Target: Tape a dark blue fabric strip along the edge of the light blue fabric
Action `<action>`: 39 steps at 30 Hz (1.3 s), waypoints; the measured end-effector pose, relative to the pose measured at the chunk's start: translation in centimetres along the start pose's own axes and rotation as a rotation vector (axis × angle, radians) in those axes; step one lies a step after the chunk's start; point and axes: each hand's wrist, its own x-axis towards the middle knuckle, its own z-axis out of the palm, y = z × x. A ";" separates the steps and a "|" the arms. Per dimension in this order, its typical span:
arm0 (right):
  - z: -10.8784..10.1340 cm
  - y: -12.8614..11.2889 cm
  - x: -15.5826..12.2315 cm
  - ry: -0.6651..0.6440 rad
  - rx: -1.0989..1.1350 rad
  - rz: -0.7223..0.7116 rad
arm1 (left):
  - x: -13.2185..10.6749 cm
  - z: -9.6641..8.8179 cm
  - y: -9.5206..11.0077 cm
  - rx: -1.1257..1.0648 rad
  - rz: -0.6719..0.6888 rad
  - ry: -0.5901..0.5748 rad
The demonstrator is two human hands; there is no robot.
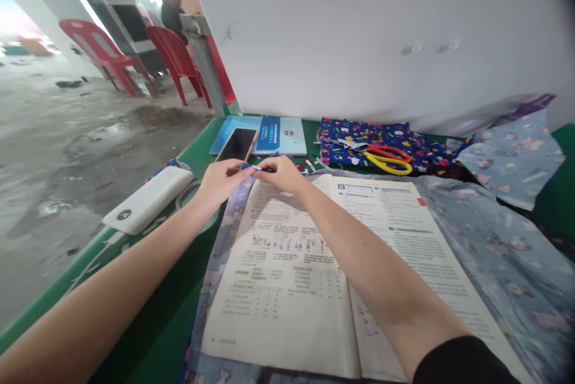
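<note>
My left hand [221, 179] and my right hand [282, 173] meet at the far top left corner of an open book [314, 264]. Both pinch a small strip of blue patterned cloth [257, 167] between their fingertips. The book lies open on a pale blue printed fabric [494, 264] spread over the green table [171, 324]. The fabric's edge runs along the book's left side beneath my left wrist.
A white power bank [148, 198] with a cable lies at the left table edge. A phone [237, 144] rests on a blue booklet [278, 135]. Orange and yellow scissors [389, 158] sit on dark blue folded cloth [359, 135]. Red chairs [175, 60] and a seated person [171, 6] are behind.
</note>
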 end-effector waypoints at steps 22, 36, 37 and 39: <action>0.8 -1.7 -0.4 0.147 0.039 0.199 | -0.1 0.4 0.0 -0.174 -0.081 0.081; 0.7 -1.1 -0.1 0.046 0.540 0.452 | -0.2 0.2 -0.1 0.034 0.029 0.060; 0.7 -1.0 -0.1 0.042 0.554 0.455 | -0.2 0.1 -0.2 0.047 0.036 0.056; 0.7 -0.8 -0.1 0.037 0.574 0.457 | -0.2 0.1 -0.2 0.069 0.051 0.051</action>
